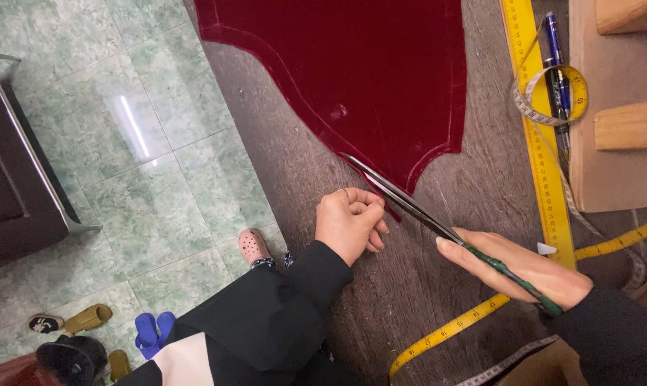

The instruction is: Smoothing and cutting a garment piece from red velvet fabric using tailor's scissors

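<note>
1. Dark red velvet fabric (359, 68) spread flat on the dark wood-grain counter (409, 286), cut to a curved outline with a stitched line running just inside its edge.
2. Left hand (348, 223) curled into a loose fist at the fabric's lower point, fingers (366, 207) folded shut on a narrow strip of the red edge, knuckles resting on the counter.
3. Right hand (523, 268) wrapped around the green handles of long scissors (438, 225), index finger stretched along the shaft, grip closed on the handles.
4. Scissor blades slightly parted, tips reaching the fabric's lower edge just above the left hand; blades passing right beside the left fingers.
5. Yellow straight ruler (541, 143) lying lengthwise on the counter to the right of the fabric.
6. Yellow tape measure (452, 329) trailing across the counter beneath the right wrist; a second, pale tape (552, 118) looped over the ruler near a blue pen (555, 53).
7. Small white chalk piece (546, 249) beside the ruler, just above the right hand.
8. Wooden blocks (627, 125) on a board at the far right.
9. Green tiled floor (159, 164) on the left, with slippers (152, 332) near the lower edge.
</note>
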